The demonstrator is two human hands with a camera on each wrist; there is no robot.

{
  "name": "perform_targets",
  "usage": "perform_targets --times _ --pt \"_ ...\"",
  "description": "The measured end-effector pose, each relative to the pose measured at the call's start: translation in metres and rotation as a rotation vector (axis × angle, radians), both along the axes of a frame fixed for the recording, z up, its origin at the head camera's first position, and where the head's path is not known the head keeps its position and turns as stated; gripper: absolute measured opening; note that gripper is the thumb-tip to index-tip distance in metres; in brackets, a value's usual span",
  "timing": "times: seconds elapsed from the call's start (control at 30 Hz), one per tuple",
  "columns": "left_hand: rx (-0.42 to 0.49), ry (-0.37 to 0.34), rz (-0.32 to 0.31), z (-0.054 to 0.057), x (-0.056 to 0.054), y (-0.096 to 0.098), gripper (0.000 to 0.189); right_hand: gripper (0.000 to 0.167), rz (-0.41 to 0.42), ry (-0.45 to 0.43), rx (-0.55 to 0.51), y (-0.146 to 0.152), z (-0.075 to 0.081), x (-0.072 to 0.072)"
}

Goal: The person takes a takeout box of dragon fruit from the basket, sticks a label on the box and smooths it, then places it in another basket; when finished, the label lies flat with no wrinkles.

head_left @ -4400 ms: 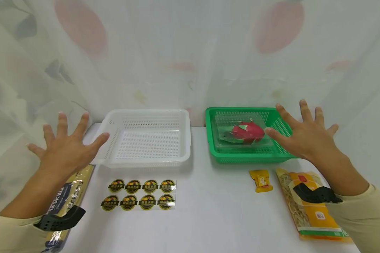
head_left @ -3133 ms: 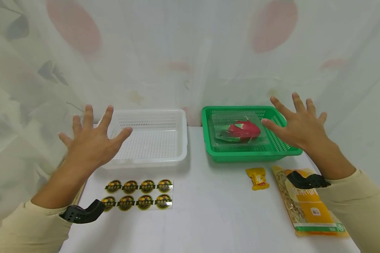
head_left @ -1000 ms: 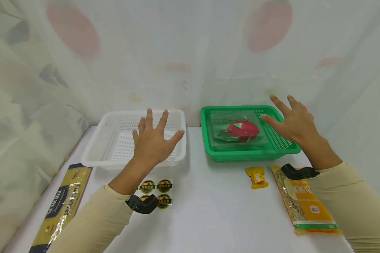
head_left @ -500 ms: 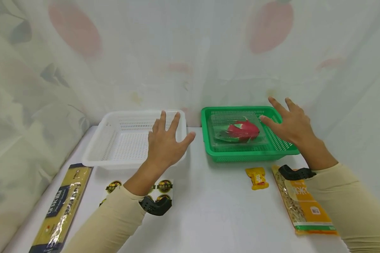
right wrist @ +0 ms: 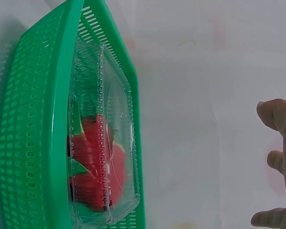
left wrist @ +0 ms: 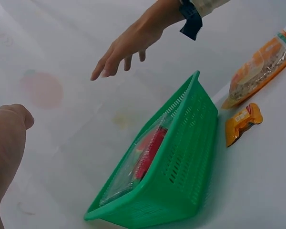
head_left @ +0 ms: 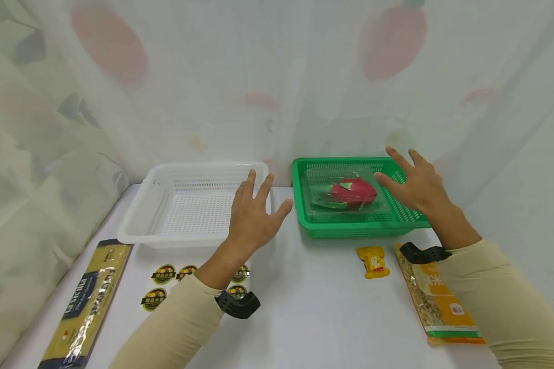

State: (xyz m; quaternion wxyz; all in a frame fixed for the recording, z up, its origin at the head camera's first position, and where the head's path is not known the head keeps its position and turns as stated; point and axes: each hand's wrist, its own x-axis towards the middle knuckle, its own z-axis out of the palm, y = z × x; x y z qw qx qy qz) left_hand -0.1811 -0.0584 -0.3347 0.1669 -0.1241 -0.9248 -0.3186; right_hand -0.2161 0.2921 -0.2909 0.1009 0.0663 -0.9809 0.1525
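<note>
My left hand (head_left: 254, 220) hovers with spread fingers over the right end of the white basket (head_left: 140, 225), holding nothing. Over the right end of the green basket (head_left: 341, 229), my right hand (head_left: 417, 187) hangs in the air, its fingers loosely spread. Inside the green basket lies a clear plastic clamshell box (head_left: 318, 192) with a red dragon fruit (head_left: 353, 192) in it. In the right wrist view the ridged lid edge of the box shows beside the basket's rim, and my right fingers (right wrist: 276, 114) stand away from it.
A sheet of round stickers (head_left: 163, 274) lies partly under my left forearm. A gold spaghetti pack (head_left: 85, 302) lies at the left edge. On the right are a small yellow packet (head_left: 374, 261) and an orange food bag (head_left: 443, 307). A printed curtain (head_left: 277, 77) hangs behind.
My left hand has moved from the far left across the white basket to its right end. My right hand has shifted slightly left. The baskets and packs stay where they were.
</note>
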Motion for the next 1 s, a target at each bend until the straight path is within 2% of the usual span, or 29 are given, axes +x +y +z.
perform_targets --times 0.43,0.77,1.0 --pt "0.091 0.0 -0.062 -0.018 -0.005 0.015 0.068 0.075 0.028 -0.025 -0.073 0.005 -0.012 -0.008" --pt "0.184 0.045 -0.12 -0.034 -0.011 0.023 0.064 0.074 0.037 -0.024 -0.111 0.008 -0.017 -0.014" --pt "0.204 0.01 -0.14 -0.047 -0.014 0.029 0.063 0.073 0.045 -0.045 -0.13 0.011 -0.021 -0.021"
